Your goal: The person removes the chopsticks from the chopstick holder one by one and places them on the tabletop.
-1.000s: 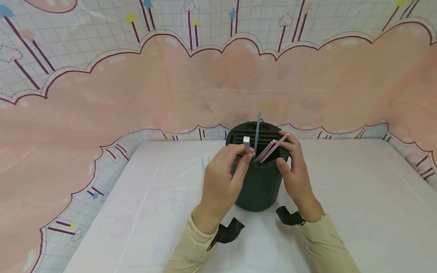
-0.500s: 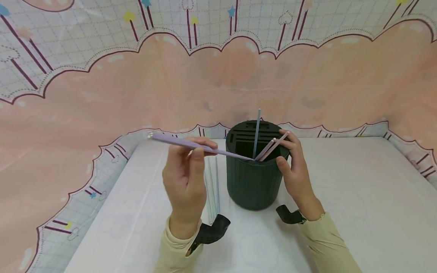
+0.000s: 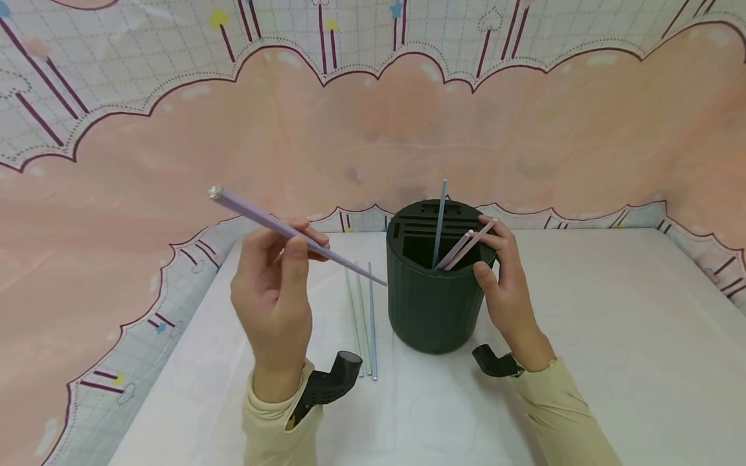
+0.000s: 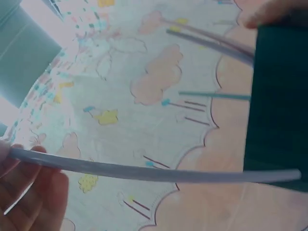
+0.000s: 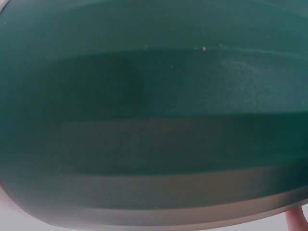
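Note:
My left hand (image 3: 274,317) pinches a tapered purple chopstick (image 3: 250,210) with a silvery thick end, raised left of a dark green utensil holder (image 3: 437,304). The chopstick's thin tip points down toward the holder's side; in the left wrist view the purple chopstick (image 4: 130,172) crosses in front of the holder (image 4: 284,106). My right hand (image 3: 511,304) grips the holder's right rim, thumb at the front. Out of its opening lean a blue chopstick (image 3: 440,223) and two pinkish-purple chopsticks (image 3: 460,250). The holder's wall (image 5: 159,91) fills the right wrist view.
Left of the holder, two pale green chopsticks (image 3: 362,317) and a blue chopstick (image 3: 372,323) lie on the white tabletop (image 3: 612,336). A slotted lid part (image 3: 434,217) covers the holder's back half. A patterned cloth (image 3: 361,149) hangs behind.
My left hand has drawn back from the holder's mouth to the left, carrying the purple chopstick clear of the rim. The right hand keeps its hold.

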Available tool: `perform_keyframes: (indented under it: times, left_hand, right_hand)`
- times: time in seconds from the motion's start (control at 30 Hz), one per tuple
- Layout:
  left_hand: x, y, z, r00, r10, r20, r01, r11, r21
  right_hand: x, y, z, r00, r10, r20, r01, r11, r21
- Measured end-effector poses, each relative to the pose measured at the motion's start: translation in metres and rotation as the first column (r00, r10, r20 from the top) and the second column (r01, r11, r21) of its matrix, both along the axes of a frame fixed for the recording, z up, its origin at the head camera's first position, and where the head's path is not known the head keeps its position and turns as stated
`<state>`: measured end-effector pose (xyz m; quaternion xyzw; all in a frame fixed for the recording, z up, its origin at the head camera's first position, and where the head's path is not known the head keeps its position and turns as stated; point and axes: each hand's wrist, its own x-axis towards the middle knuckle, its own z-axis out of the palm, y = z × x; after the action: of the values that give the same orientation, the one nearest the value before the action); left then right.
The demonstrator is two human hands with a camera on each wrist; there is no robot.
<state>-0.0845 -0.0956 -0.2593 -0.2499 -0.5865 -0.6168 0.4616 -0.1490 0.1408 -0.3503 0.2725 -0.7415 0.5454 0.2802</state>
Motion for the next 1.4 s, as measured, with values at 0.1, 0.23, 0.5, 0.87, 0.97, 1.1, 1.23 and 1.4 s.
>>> perform_keyframes:
  times: [0.1, 0.23, 0.5, 0.87, 0.97, 1.1, 1.23, 1.4]
  left_hand:
    - [-0.007, -0.007, -0.006, 0.993, 0.099, 0.07, -0.088, 0.986, -0.141]
    - [-0.023, -0.017, -0.018, 0.96, 0.255, 0.116, -0.196, 0.907, -0.372]
    - [-0.057, -0.032, -0.05, 0.92, 0.347, 0.183, -0.163, 0.762, -0.627]
    - [-0.086, -0.054, -0.086, 0.861, 0.362, 0.358, 0.041, 0.652, -0.757]
    - [-0.089, -0.059, -0.093, 0.823, 0.396, 0.408, 0.081, 0.629, -0.773]
    - [-0.091, -0.065, -0.102, 0.744, 0.428, 0.513, 0.16, 0.631, -0.759]
    - [-0.093, -0.072, -0.112, 0.602, 0.39, 0.696, 0.326, 0.676, -0.661]
    - [-0.095, -0.078, -0.129, 0.382, 0.305, 0.872, 0.521, 0.708, -0.476]
  right_hand:
    - [0.002, -0.002, 0.003, 1.0, 0.0, -0.002, 0.0, 1.0, 0.003]
    - [-0.005, 0.002, -0.006, 1.0, 0.0, 0.0, 0.0, 1.0, -0.001]
    - [-0.017, 0.008, -0.022, 1.0, -0.014, 0.004, 0.014, 1.0, 0.012]
    - [-0.018, 0.008, -0.018, 1.0, -0.004, 0.008, 0.004, 1.0, 0.003]
    - [-0.018, 0.008, -0.017, 1.0, -0.001, 0.005, 0.001, 1.0, 0.001]
    - [-0.019, 0.01, -0.016, 1.0, 0.003, 0.0, -0.003, 1.0, 0.001]
    - [-0.02, 0.011, -0.016, 1.0, 0.003, 0.007, -0.003, 1.0, 0.004]
    - [-0.021, 0.011, -0.016, 1.0, 0.018, 0.02, -0.018, 1.0, -0.006]
